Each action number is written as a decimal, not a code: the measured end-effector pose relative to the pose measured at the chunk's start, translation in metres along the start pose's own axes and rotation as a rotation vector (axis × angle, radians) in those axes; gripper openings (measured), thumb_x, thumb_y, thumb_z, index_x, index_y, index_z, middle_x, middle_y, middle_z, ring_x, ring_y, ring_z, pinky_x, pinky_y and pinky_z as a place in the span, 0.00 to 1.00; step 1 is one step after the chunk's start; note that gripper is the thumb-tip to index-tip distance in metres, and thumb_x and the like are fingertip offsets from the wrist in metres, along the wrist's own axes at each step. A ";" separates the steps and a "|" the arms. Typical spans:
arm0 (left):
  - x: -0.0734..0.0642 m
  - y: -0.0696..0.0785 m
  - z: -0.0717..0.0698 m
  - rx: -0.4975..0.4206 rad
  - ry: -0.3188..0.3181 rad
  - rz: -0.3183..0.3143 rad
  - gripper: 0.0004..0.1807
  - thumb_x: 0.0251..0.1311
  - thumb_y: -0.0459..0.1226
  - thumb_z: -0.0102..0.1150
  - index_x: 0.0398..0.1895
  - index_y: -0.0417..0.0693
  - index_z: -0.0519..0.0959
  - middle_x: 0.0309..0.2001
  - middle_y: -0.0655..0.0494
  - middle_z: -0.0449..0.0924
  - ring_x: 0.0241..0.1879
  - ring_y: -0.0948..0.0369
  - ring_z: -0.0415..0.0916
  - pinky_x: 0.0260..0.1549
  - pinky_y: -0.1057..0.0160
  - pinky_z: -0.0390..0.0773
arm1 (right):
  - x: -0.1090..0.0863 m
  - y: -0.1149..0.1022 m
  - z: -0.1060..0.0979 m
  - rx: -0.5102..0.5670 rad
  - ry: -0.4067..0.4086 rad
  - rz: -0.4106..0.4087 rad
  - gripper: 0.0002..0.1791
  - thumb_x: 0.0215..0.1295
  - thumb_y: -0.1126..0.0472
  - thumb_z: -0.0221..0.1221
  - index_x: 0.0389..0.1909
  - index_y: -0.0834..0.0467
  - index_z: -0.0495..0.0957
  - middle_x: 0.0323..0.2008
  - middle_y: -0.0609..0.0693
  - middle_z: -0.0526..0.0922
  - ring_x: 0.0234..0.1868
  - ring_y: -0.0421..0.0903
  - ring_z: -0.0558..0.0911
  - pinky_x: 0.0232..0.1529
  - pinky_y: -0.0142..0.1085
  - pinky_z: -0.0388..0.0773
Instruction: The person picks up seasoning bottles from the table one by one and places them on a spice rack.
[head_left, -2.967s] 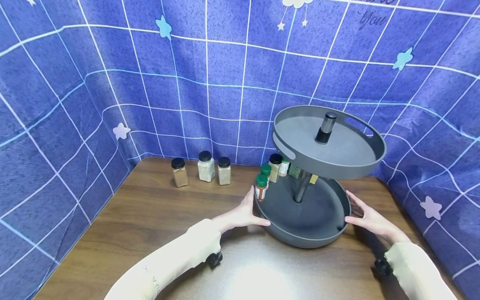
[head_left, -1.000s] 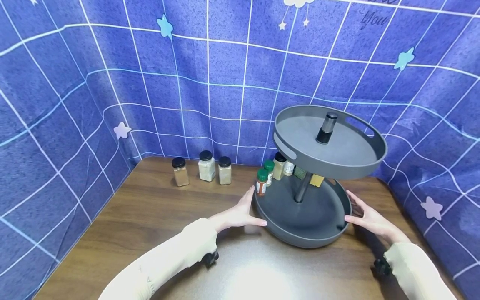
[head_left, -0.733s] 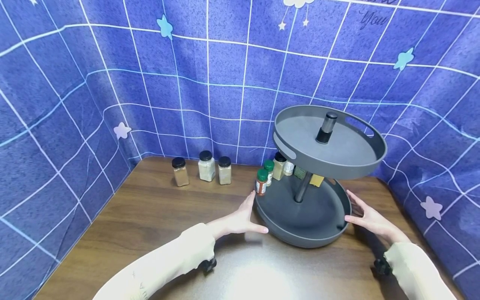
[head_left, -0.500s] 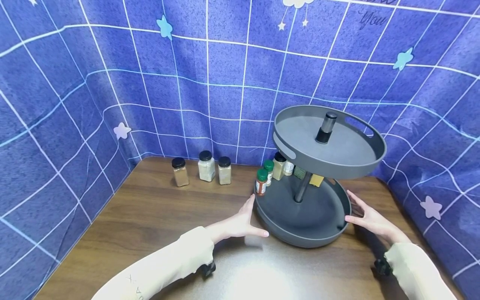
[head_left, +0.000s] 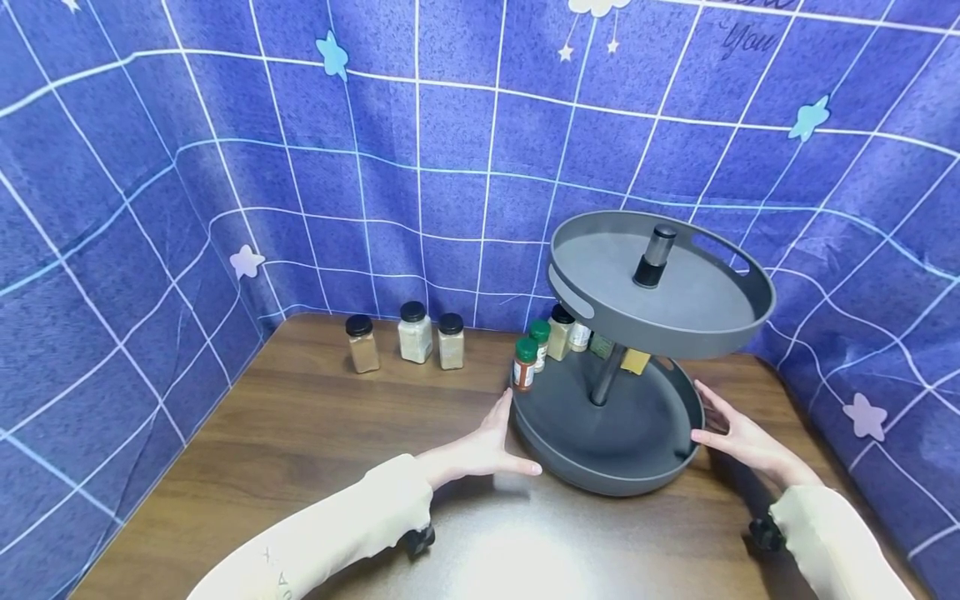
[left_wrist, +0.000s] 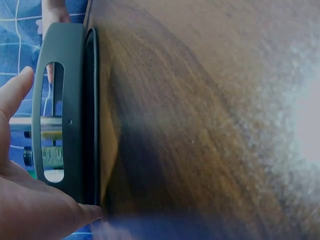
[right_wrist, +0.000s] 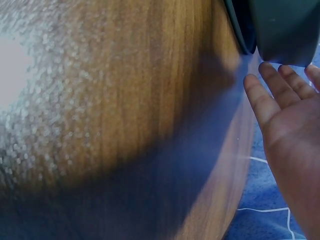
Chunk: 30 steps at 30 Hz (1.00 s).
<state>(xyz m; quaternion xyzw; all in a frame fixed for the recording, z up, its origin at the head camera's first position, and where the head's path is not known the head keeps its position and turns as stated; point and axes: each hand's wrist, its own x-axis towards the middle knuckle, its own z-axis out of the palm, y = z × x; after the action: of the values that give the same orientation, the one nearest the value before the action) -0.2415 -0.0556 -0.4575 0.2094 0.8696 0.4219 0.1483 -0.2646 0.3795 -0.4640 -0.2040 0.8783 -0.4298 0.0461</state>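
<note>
A dark grey two-tier turntable rack [head_left: 600, 479] stands on the table's right half. My left hand [head_left: 480, 450] is spread beside its lower tray, fingertips right at the rim and thumb at the front. On the other side, my right hand [head_left: 738, 433] has fingers and thumb spread against the tray's right wall; in the right wrist view the straight fingers [right_wrist: 262, 95] reach its edge. Inside the lower tray, a green-capped red spice jar [head_left: 524, 367], a second green-capped jar [head_left: 539, 343] and a black-capped jar [head_left: 558, 333] line the back left. The upper tray partly hides several more.
Three black-capped spice jars stand at the back left of the wooden table: a brown one [head_left: 363, 350], a white one [head_left: 415, 335] and a beige one [head_left: 451, 346]. A blue grid-patterned curtain [head_left: 337, 208] hangs behind and along both sides.
Since three seconds ago the lower tray has turned a little, carrying the jars backward and right; a yellow jar shows more. My left hand then slid toward the front. The right hand stayed put.
</note>
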 end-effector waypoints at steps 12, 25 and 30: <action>0.011 -0.005 -0.004 -0.038 0.021 -0.011 0.69 0.43 0.52 0.72 0.73 0.40 0.29 0.74 0.38 0.30 0.73 0.46 0.32 0.70 0.47 0.45 | 0.001 -0.003 0.001 -0.005 0.002 -0.002 0.45 0.64 0.65 0.58 0.73 0.63 0.40 0.69 0.72 0.50 0.63 0.56 0.65 0.51 0.15 0.64; 0.029 -0.009 -0.010 -0.070 0.049 0.049 0.70 0.41 0.49 0.74 0.73 0.38 0.30 0.74 0.37 0.31 0.73 0.46 0.34 0.70 0.47 0.45 | -0.001 -0.005 -0.001 -0.019 -0.003 0.021 0.46 0.64 0.64 0.58 0.73 0.62 0.39 0.69 0.72 0.49 0.62 0.72 0.60 0.49 0.14 0.63; 0.035 -0.012 -0.012 -0.080 0.052 0.061 0.71 0.40 0.49 0.75 0.73 0.38 0.30 0.74 0.37 0.31 0.73 0.47 0.34 0.70 0.48 0.46 | 0.000 -0.006 -0.001 -0.015 -0.004 0.033 0.46 0.64 0.64 0.58 0.74 0.61 0.39 0.69 0.72 0.49 0.62 0.72 0.60 0.48 0.15 0.64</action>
<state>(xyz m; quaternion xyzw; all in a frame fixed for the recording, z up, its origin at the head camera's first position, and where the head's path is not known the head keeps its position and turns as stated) -0.2798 -0.0533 -0.4627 0.2185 0.8488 0.4660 0.1208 -0.2629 0.3768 -0.4591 -0.1908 0.8847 -0.4220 0.0535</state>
